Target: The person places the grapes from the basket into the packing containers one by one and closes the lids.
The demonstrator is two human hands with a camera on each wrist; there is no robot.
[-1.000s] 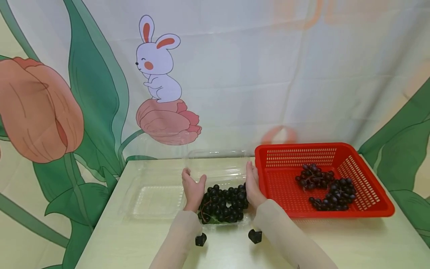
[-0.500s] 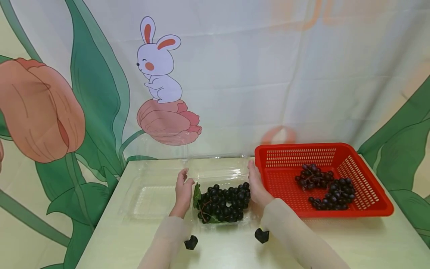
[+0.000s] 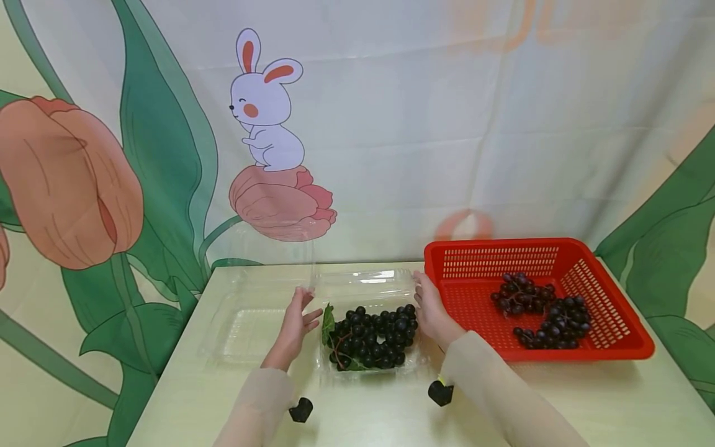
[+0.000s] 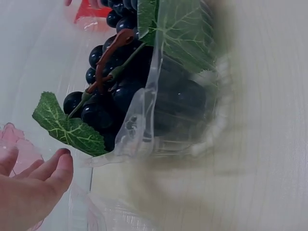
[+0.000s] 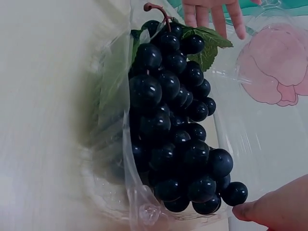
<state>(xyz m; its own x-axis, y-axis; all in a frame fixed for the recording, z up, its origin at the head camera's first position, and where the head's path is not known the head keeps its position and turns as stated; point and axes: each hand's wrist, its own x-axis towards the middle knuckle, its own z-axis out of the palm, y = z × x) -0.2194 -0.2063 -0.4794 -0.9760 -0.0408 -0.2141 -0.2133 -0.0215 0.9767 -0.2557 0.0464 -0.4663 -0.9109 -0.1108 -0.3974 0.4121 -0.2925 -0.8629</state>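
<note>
A bunch of black grapes (image 3: 371, 338) with green leaves lies in a clear plastic clamshell box (image 3: 416, 363). Its raised clear lid (image 3: 363, 279) stands along the far side. To the left of the box, my left hand (image 3: 293, 324) is held in the air with fingers loosely spread, apart from the grapes; the left wrist view shows its fingertips near a leaf (image 4: 72, 127). My right hand (image 3: 436, 312) is at the box's right side, fingertips by the lid's right edge; whether they touch it I cannot tell. In the right wrist view its thumb is close to the lowest grape (image 5: 235, 194).
Another clear clamshell box (image 3: 251, 332), lid up, sits to the left. On the right a red plastic basket (image 3: 463, 354) holds dark grape bunches (image 3: 558, 323). A printed curtain (image 3: 391, 155) hangs behind the pale table (image 3: 368, 416).
My left hand has drawn away to the left from the box, uncovering a leaf. My right hand has shifted slightly right. The lid's top edge has sunk lower.
</note>
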